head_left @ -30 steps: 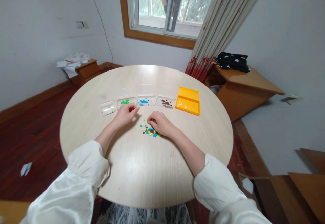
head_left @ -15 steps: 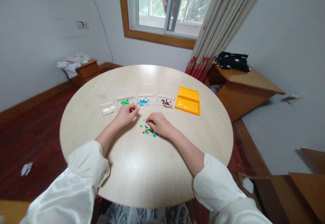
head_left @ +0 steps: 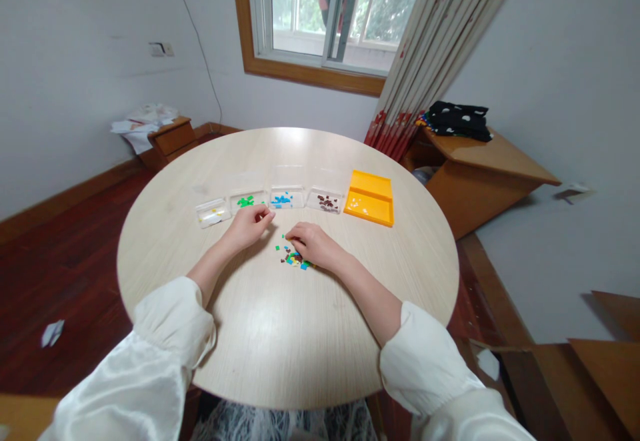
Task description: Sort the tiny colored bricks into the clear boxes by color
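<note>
— Where are the small multicoloured plastic pieces (head_left: 295, 259) seen in the head view?
— They are heaped on the round, pale wood-grain table (head_left: 295, 334), partly covered by the right hand (head_left: 314, 241).
— How are the hands held?
— Both are curled, with the left hand (head_left: 249, 225) poised near the clear rectangular plastic boxes (head_left: 297, 199); whether anything is pinched by either cannot be told.
— And the orange-yellow rectangular plastic box (head_left: 381, 211)?
— It is left open at the row's right end.
</note>
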### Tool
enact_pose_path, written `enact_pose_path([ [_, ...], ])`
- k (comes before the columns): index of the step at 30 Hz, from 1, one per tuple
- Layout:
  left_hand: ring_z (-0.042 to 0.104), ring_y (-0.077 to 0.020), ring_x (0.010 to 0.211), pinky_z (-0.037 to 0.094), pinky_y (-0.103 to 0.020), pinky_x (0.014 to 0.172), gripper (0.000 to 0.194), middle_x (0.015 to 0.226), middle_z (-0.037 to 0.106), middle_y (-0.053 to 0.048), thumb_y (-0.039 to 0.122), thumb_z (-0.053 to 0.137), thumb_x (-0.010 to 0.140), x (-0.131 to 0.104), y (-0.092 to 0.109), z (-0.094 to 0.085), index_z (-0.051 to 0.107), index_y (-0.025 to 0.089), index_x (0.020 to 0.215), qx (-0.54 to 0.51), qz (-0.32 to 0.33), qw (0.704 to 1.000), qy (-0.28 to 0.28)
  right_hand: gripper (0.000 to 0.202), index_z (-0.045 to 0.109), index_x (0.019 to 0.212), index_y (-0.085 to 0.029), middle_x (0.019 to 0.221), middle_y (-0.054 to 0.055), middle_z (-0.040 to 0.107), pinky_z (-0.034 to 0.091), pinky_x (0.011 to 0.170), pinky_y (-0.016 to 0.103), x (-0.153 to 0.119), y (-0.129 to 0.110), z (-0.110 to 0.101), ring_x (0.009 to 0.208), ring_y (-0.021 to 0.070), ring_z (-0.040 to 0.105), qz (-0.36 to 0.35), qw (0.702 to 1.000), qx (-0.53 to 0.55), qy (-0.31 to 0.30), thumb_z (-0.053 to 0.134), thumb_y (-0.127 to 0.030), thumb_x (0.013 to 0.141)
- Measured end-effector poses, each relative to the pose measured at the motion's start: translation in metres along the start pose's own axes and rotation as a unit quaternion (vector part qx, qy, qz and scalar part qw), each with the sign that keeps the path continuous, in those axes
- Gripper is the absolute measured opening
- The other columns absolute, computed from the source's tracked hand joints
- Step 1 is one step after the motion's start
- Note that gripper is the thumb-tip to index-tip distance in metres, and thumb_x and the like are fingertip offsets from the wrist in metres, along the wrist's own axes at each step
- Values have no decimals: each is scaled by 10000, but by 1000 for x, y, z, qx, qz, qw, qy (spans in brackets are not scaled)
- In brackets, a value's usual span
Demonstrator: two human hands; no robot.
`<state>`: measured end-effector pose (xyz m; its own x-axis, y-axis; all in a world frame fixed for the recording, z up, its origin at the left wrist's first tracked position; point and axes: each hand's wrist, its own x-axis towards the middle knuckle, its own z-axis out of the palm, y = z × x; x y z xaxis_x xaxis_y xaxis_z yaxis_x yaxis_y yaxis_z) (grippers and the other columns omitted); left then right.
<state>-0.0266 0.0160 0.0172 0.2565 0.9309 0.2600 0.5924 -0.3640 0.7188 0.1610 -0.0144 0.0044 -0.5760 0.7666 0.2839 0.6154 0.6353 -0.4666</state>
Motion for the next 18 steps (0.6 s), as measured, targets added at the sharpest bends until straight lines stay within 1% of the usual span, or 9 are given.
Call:
enact_pose_path([
  [3, 375, -106, 535, 287, -244, 545, 261, 508, 395, 42, 328, 454, 760, 0, 1, 0, 439, 175, 549, 3, -1, 1000, 1, 184, 693, 846, -106, 838, 85, 665, 453, 782, 259, 1, 2, 1, 800, 137, 591, -10, 1000, 2, -6, 534, -25, 802],
  [7, 377, -105, 537, 292, -241, 545, 262, 507, 402, 41, 320, 464, 762, 1, 2, 0, 442, 173, 546, -3, -2, 1000, 2, 161, 693, 814, -103, 825, 86, 664, 455, 775, 254, 2, 4, 3, 794, 137, 594, 1, 1000, -1, -6, 553, -24, 796],
  [12, 366, -97, 520, 287, -236, 526, 270, 506, 402, 42, 342, 480, 755, 1, 1, 2, 463, 168, 549, -52, -9, 999, 4, 147, 679, 807, -111, 815, 82, 669, 434, 775, 273, 2, 5, 2, 787, 142, 592, 13, 1000, -16, -9, 553, -36, 805],
  [15, 377, -98, 512, 286, -235, 512, 275, 507, 434, 32, 365, 504, 739, 1, 2, 1, 497, 161, 555, -96, -32, 995, 7, 125, 668, 817, -132, 827, 69, 672, 413, 790, 298, 2, 6, -1, 802, 149, 588, 23, 999, -22, 14, 561, -68, 816],
  [18, 398, -99, 497, 301, -238, 509, 263, 504, 472, 23, 380, 546, 720, 0, 6, -2, 564, 147, 598, -147, -64, 987, -4, 107, 654, 851, -147, 856, 66, 673, 404, 801, 312, 1, 5, -5, 831, 157, 582, 28, 997, -8, 73, 565, -93, 824],
])
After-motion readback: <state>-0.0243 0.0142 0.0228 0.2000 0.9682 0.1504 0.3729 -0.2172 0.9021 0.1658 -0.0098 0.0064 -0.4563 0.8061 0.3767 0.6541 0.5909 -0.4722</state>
